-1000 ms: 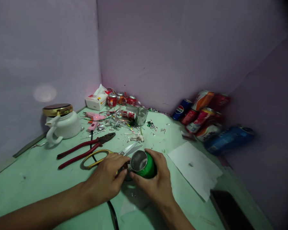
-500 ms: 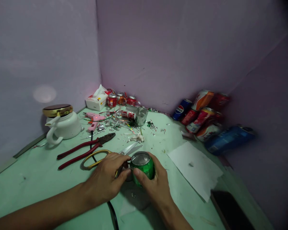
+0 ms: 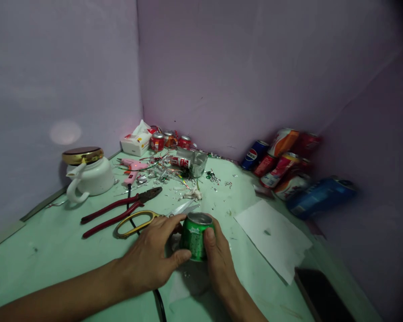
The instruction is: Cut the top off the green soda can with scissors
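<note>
A short green can (image 3: 195, 239) stands upright between my hands, its silver top facing up and a pale star-like print on its side. My right hand (image 3: 221, 257) wraps round the can's right side, thumb across the front. On the left, my left hand (image 3: 154, 250) holds it too, with fingertips by the top rim and thumb at the lower front. Just beyond the left hand lie scissors with yellow handles (image 3: 137, 223), their blades partly behind the can. Red-handled pliers (image 3: 121, 212) rest farther left.
A white pot (image 3: 96, 176) with a gold lid stands at the left. A pink glue gun (image 3: 132, 167) and metal scraps sit near a tissue box (image 3: 137, 143). Several cans (image 3: 278, 165) are piled right, behind white paper (image 3: 273, 239) and a dark phone-like slab (image 3: 322, 295).
The green can has been turned and tipped more upright, so its printed side now faces me. My left thumb has come onto its front; my right thumb has shifted right.
</note>
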Tool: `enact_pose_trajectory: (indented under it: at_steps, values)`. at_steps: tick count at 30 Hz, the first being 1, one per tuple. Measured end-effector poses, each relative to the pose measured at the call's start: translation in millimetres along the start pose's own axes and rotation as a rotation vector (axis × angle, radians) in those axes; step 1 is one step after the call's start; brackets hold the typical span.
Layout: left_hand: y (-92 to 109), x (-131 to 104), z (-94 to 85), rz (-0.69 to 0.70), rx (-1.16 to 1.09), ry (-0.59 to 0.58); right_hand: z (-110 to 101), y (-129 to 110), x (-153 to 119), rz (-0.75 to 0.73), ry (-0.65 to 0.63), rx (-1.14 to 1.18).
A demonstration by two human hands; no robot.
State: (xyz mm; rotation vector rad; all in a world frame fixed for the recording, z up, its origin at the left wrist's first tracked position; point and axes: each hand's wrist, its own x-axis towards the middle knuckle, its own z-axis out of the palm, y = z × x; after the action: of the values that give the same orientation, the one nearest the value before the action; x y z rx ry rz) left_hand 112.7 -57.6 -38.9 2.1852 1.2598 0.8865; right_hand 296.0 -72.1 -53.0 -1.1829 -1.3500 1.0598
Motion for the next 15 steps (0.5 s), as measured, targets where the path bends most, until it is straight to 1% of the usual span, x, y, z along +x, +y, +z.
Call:
enact_pose_trajectory:
  at_steps: [8, 11, 13, 14, 15]
  values:
    - [0.2, -2.3, 2.2, -0.017, -0.002, -0.030, 3.0, 0.1, 1.6, 0.055, -0.016, 0.164]
    - [1.3, -3.4, 2.2, 0.005, 0.008, -0.030, 2.6, -3.4, 2.9, 0.046, -0.069, 0.245]
    - [0.7, -2.6, -0.2, 0.033, 0.017, -0.027, 0.4, -7.1, 5.2, 0.043, -0.097, 0.241]
    - [-0.3, -1.7, -2.4, 0.043, 0.024, -0.020, -1.7, -8.8, 6.9, 0.042, -0.080, 0.214]
    - [-1.8, -0.4, -5.0, 0.047, 0.033, -0.010, -4.6, -10.3, 9.1, 0.038, -0.034, 0.168]
